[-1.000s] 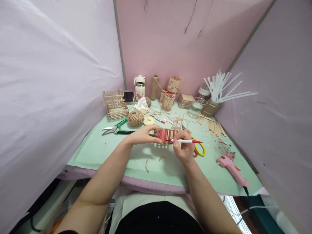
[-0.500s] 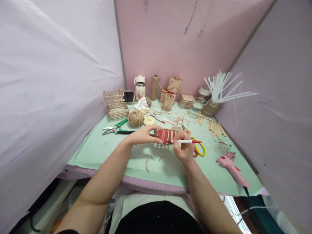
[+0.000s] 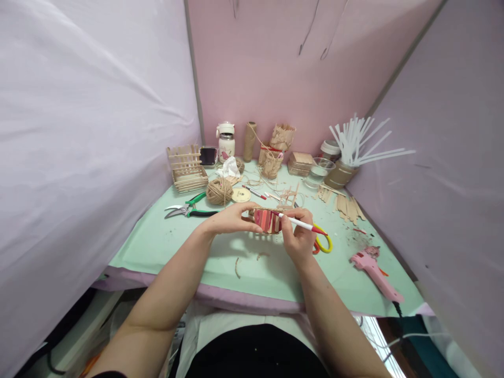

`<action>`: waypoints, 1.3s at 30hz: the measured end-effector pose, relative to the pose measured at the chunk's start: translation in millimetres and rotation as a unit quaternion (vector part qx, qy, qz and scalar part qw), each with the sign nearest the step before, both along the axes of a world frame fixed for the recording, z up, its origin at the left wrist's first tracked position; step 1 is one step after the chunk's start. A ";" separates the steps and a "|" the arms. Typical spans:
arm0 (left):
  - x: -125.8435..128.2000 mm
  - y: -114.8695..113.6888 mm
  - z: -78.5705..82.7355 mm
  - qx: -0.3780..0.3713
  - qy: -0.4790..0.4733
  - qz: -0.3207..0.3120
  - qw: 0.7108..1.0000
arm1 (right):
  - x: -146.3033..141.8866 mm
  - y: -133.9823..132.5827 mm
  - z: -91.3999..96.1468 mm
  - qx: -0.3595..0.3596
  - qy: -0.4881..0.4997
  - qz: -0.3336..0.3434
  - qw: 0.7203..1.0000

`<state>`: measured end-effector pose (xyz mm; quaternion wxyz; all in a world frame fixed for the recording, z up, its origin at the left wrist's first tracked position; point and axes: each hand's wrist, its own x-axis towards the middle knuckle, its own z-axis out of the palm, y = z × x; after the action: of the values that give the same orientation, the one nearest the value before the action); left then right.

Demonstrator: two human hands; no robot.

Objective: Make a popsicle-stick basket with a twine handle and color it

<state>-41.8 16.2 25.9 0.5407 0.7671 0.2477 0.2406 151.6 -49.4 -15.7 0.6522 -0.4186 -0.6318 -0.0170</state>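
My left hand [image 3: 230, 219] grips the left end of a small craft piece made of wooden sticks [image 3: 268, 220], several of them coloured red and pink. It is held just above the green table [image 3: 157, 241]. My right hand [image 3: 298, 237] pinches a white marker with a red end [image 3: 300, 224]. The marker's tip touches the upper face of the stick piece, and its red end points right and slightly down.
Green-handled pliers [image 3: 188, 211], a twine ball [image 3: 219, 191] and a stick crate [image 3: 186, 169] lie to the left. Yellow scissors [image 3: 325, 242] sit under my right hand. A pink glue gun [image 3: 374, 272] rests at the right. Jars, loose sticks [image 3: 346, 206] and white rods [image 3: 354, 142] stand behind.
The marker has tilted: its tip rose from the lower edge of the stick piece to the upper part. My right hand shifted slightly left and up. The left hand stayed put.
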 end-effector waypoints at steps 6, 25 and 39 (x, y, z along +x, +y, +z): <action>0.1 -0.1 0.7 -0.005 0.002 -0.007 1.000 | 1.7 0.8 -2.4 0.001 0.006 0.013 1.000; 0.0 -0.2 -0.1 -0.002 0.011 -0.004 1.000 | 1.1 -0.6 -0.7 -0.008 -0.004 -0.003 1.000; -0.4 0.4 -0.4 0.000 0.010 -0.006 1.000 | 0.8 -1.9 2.8 0.004 -0.023 0.015 1.000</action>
<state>-42.2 16.6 25.4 0.5394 0.7709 0.2487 0.2300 152.4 -51.3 -12.9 0.6390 -0.4062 -0.6529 -0.0194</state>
